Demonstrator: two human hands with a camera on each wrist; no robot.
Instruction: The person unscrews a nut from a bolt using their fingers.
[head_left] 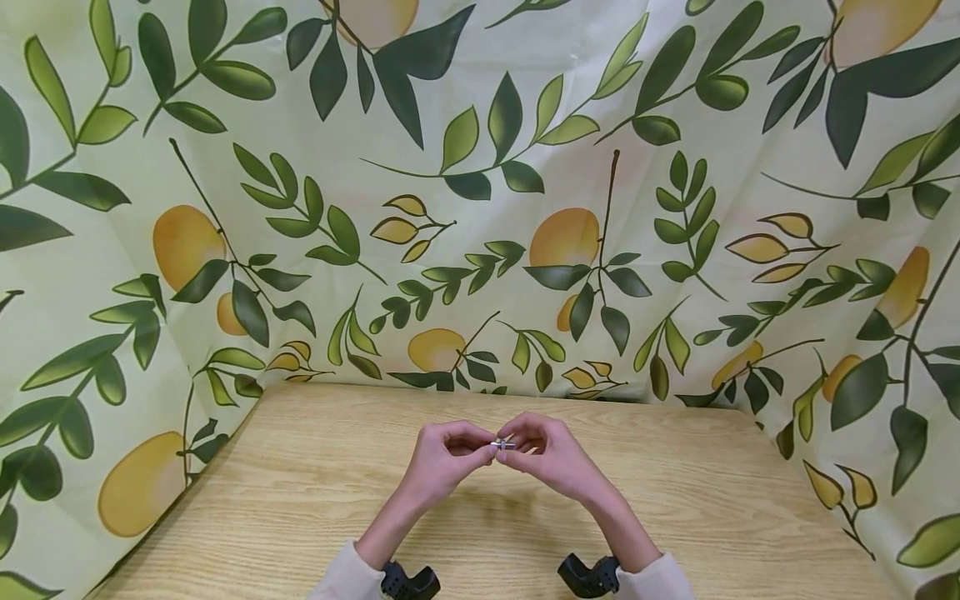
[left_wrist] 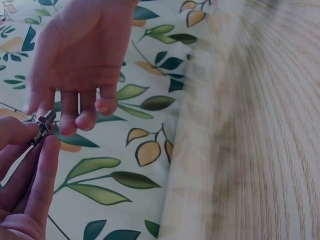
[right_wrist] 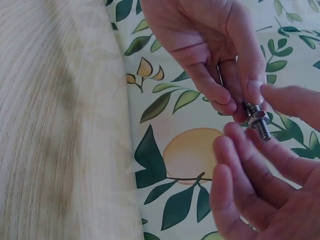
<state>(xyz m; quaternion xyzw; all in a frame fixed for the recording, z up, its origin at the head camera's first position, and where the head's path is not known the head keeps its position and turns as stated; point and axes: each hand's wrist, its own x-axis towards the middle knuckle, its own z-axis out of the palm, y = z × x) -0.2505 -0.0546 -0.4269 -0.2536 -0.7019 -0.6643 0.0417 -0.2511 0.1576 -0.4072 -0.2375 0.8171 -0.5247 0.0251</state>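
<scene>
A small silver bolt [right_wrist: 264,134] with a hex nut [right_wrist: 257,118] on its thread is held up over the table, between both hands. My left hand [head_left: 435,457] pinches one end of the bolt between thumb and fingertips, hiding that end. Facing it, my right hand [head_left: 557,454] has its thumb and fingertips spread close around the nut and the bare thread. In the right wrist view the right thumb reaches the left thumb's tip, and the other right fingers lie extended below the bolt. The free threaded end points out from the left fingers.
A light wood-grain table [head_left: 300,467] lies under both hands. Behind it and along the sides hangs a pale cloth [head_left: 450,292] printed with leaves and orange fruit. A black wrist camera [head_left: 411,582] sits at the left cuff, another [head_left: 588,575] at the right.
</scene>
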